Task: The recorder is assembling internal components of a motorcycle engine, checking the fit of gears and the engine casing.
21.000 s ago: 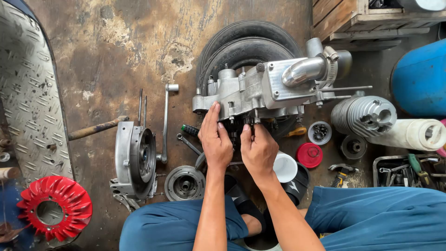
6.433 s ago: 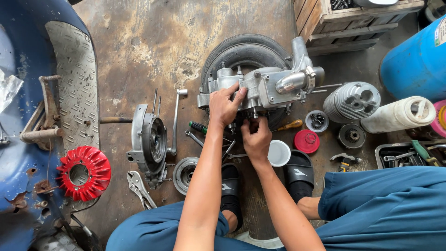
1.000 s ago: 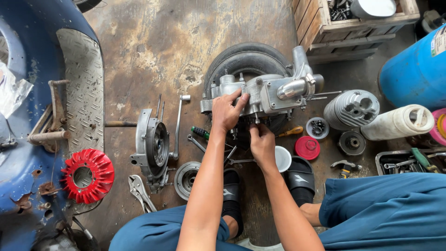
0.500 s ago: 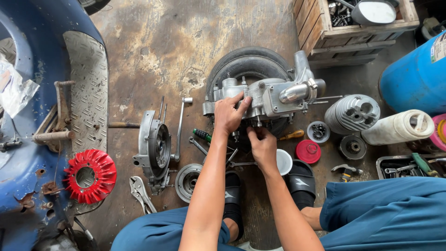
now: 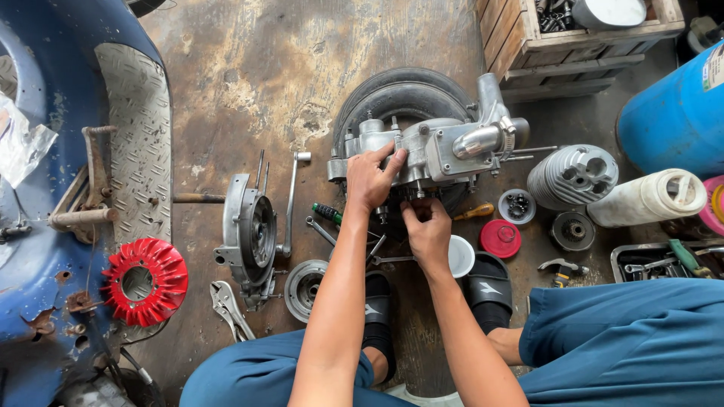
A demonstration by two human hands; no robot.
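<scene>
A grey metal engine case (image 5: 445,147) rests on a black tyre (image 5: 392,94) on the concrete floor. My left hand (image 5: 369,181) lies flat on the case's near left side, fingers spread over it. Just below the case's near edge, my right hand (image 5: 426,226) has its fingers pinched on a small part at the underside; what it grips is hidden. Both forearms reach forward from between my knees.
Left of the engine lie a grey side cover (image 5: 249,234), a wrench (image 5: 290,200), locking pliers (image 5: 226,305), a red fan wheel (image 5: 143,279) and a blue scooter body (image 5: 45,188). A finned cylinder (image 5: 569,177), red cap (image 5: 500,237), white cup (image 5: 460,256), blue drum (image 5: 679,113) and wooden crate (image 5: 581,38) are right.
The view has drifted slightly. My left hand has settled flatter on the case and my right hand has stayed under its near edge, fingers working in place.
</scene>
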